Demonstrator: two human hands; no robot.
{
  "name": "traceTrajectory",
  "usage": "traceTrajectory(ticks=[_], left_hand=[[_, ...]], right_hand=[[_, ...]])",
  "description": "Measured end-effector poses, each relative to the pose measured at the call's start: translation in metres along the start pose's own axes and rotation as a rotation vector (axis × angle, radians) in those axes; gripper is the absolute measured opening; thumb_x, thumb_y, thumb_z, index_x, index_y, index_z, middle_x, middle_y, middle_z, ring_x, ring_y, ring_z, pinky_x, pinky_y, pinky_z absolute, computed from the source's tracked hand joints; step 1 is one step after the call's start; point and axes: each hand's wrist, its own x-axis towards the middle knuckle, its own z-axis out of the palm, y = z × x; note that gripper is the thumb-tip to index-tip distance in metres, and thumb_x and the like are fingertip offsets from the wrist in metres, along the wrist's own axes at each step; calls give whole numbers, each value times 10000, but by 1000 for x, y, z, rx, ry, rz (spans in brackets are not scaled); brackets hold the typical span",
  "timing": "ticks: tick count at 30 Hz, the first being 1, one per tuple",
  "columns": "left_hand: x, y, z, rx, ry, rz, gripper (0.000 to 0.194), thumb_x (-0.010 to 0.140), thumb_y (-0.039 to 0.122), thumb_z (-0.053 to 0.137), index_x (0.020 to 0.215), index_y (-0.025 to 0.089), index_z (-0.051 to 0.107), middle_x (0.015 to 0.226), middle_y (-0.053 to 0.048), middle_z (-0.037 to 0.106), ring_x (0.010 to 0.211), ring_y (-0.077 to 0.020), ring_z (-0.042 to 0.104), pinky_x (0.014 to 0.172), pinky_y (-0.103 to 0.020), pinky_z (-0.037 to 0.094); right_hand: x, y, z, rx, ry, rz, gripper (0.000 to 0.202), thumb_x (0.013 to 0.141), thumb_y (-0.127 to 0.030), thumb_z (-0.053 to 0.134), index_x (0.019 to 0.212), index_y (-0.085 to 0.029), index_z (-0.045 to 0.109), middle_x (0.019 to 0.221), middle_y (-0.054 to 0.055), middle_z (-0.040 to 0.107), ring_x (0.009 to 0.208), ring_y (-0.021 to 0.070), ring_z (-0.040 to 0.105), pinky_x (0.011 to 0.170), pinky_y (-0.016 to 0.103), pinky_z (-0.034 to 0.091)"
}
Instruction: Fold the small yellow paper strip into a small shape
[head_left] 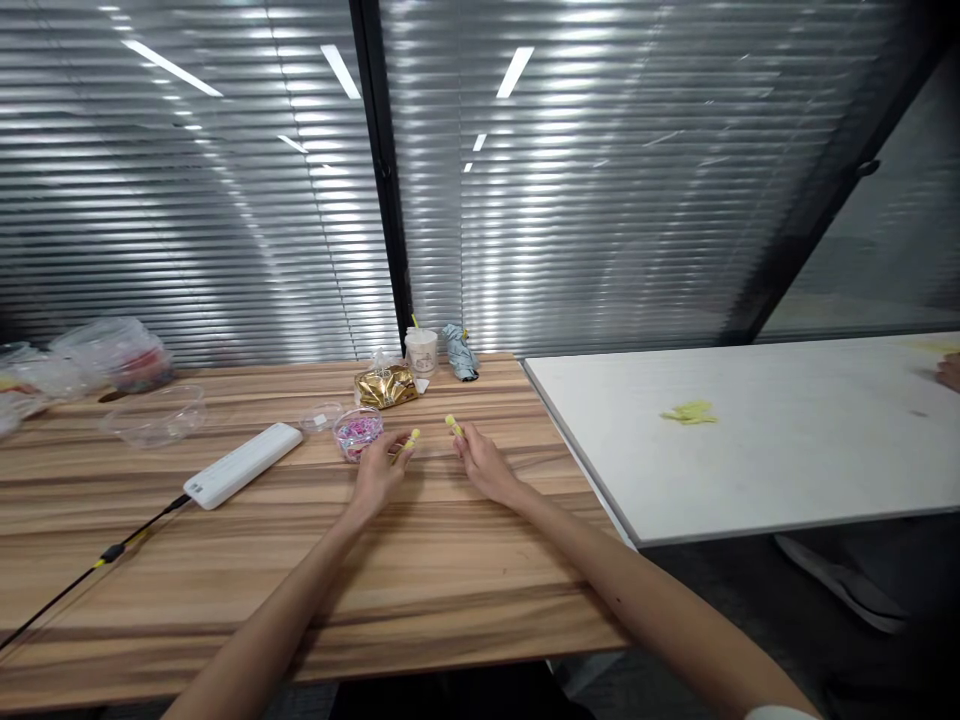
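Observation:
Both my arms reach forward over a wooden table (225,590). My left hand (379,472) pinches a small yellow piece (412,438) between its fingertips. My right hand (484,462) pinches a second small yellow piece (454,425) the same way. The two pieces are held a little apart above the wood. Just left of my left hand stands a small clear tub (358,434) filled with pink and multicoloured little bits, and its clear lid (322,416) lies beside it.
A white power bank (242,464) with a black cable (90,572) lies at the left. A gold foil bag (385,386), a paper cup (421,351) and a crumpled wrapper (460,352) sit at the back. Clear plastic containers (154,413) and bags (112,352) are far left. A white table (750,440) adjoins on the right, with yellow scraps (688,412) and another person's hand (949,372).

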Motion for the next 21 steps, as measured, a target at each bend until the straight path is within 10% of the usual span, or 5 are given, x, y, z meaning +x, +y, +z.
traceTrajectory(ticks=[5, 14, 21], left_hand=[[4, -2, -4, -209, 71, -78, 344, 717, 400, 541, 950, 151, 589, 883, -61, 632, 814, -198, 576, 719, -315, 445], [-11, 24, 11, -785, -174, -313, 409, 580, 365, 719, 867, 147, 526, 921, -80, 632, 818, -177, 594, 713, -293, 455], [-13, 29, 13, -863, -79, -317, 367, 586, 384, 717, 792, 127, 555, 850, -89, 663, 757, -165, 615, 665, -249, 460]], right_hand=[[0, -5, -2, 27, 20, 14, 249, 917, -307, 237, 997, -186, 439, 719, 1, 539, 605, 135, 496, 576, 233, 365], [-3, -19, 2, 145, 58, 1, 269, 887, -317, 374, 1036, -215, 572, 899, 20, 658, 780, 158, 597, 716, 254, 425], [-8, -37, 23, 103, 46, -58, 310, 900, -276, 337, 1109, -219, 558, 1003, 45, 642, 857, 177, 598, 746, 272, 442]])
